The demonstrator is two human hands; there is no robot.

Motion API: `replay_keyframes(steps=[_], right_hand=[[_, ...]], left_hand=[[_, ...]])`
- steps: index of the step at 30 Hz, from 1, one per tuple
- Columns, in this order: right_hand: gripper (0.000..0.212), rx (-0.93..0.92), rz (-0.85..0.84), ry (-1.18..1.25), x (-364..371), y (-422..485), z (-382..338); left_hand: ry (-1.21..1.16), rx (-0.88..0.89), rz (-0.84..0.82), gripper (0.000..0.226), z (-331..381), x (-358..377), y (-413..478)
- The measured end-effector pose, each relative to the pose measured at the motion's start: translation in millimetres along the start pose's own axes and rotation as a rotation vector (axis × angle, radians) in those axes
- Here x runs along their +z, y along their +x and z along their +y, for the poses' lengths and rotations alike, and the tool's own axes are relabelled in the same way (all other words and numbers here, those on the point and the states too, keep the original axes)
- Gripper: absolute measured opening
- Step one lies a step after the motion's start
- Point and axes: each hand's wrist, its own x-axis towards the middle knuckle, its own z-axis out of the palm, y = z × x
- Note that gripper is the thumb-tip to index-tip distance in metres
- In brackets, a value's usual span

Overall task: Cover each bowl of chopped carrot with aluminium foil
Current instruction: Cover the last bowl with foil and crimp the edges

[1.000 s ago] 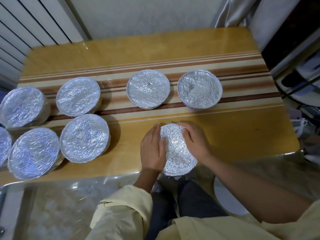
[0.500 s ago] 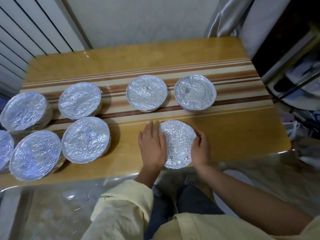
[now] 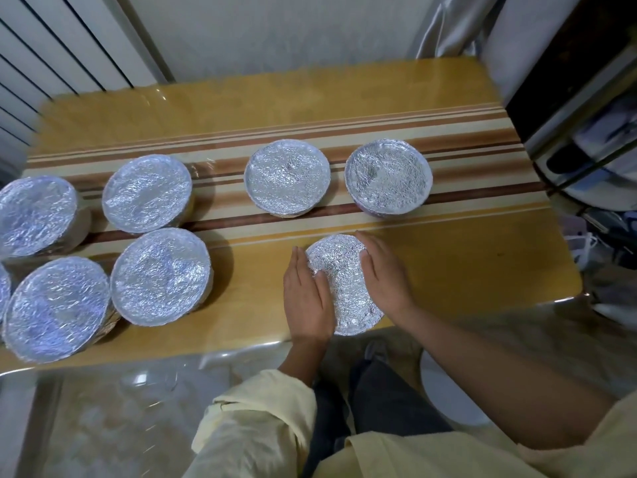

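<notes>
Left grip (image 3: pixel 306 298) lies flat-fingered along the left rim of the foil-covered bowl (image 3: pixel 344 284), right grip (image 3: pixel 386 270) flat on its right rim, neither clenched, both pressing foil. Bowl sits squarely between them at the near edge of the worktop (image 3: pixel 465 270), equally close to each; rim-smoothing looks due next.

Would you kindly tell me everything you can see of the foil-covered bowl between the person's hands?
The round bowl covered in crinkled silver aluminium foil sits upright close to the near edge of the glossy yellow-brown striped table. The foil hides its contents and folds down over the rim. The foil's surface is finely wrinkled and shiny. The left hand lies flat against the left rim and the right hand presses the right rim, with fingers fairly straight.
</notes>
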Motion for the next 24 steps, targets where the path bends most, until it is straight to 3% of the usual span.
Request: replay_keyframes(steps=[6,17,22,24], right_hand=[[0.037,0.01,0.078,0.071,1,-2,5],[0.039,-0.007,0.105,0.041,3,-3,4],[0.046,0.072,-0.013,0.068,0,-2,3],[0.051,0.023,0.007,0.038,-5,-1,2]], left_hand=[[-0.16,-0.044,0.047,0.062,-2,1,-3],[-0.189,-0.033,0.051,0.061,-4,3,-4],[-0.222,-0.034,-0.01,0.068,-1,-5,-2],[-0.256,-0.061,-0.018,0.069,-2,-13,0]])
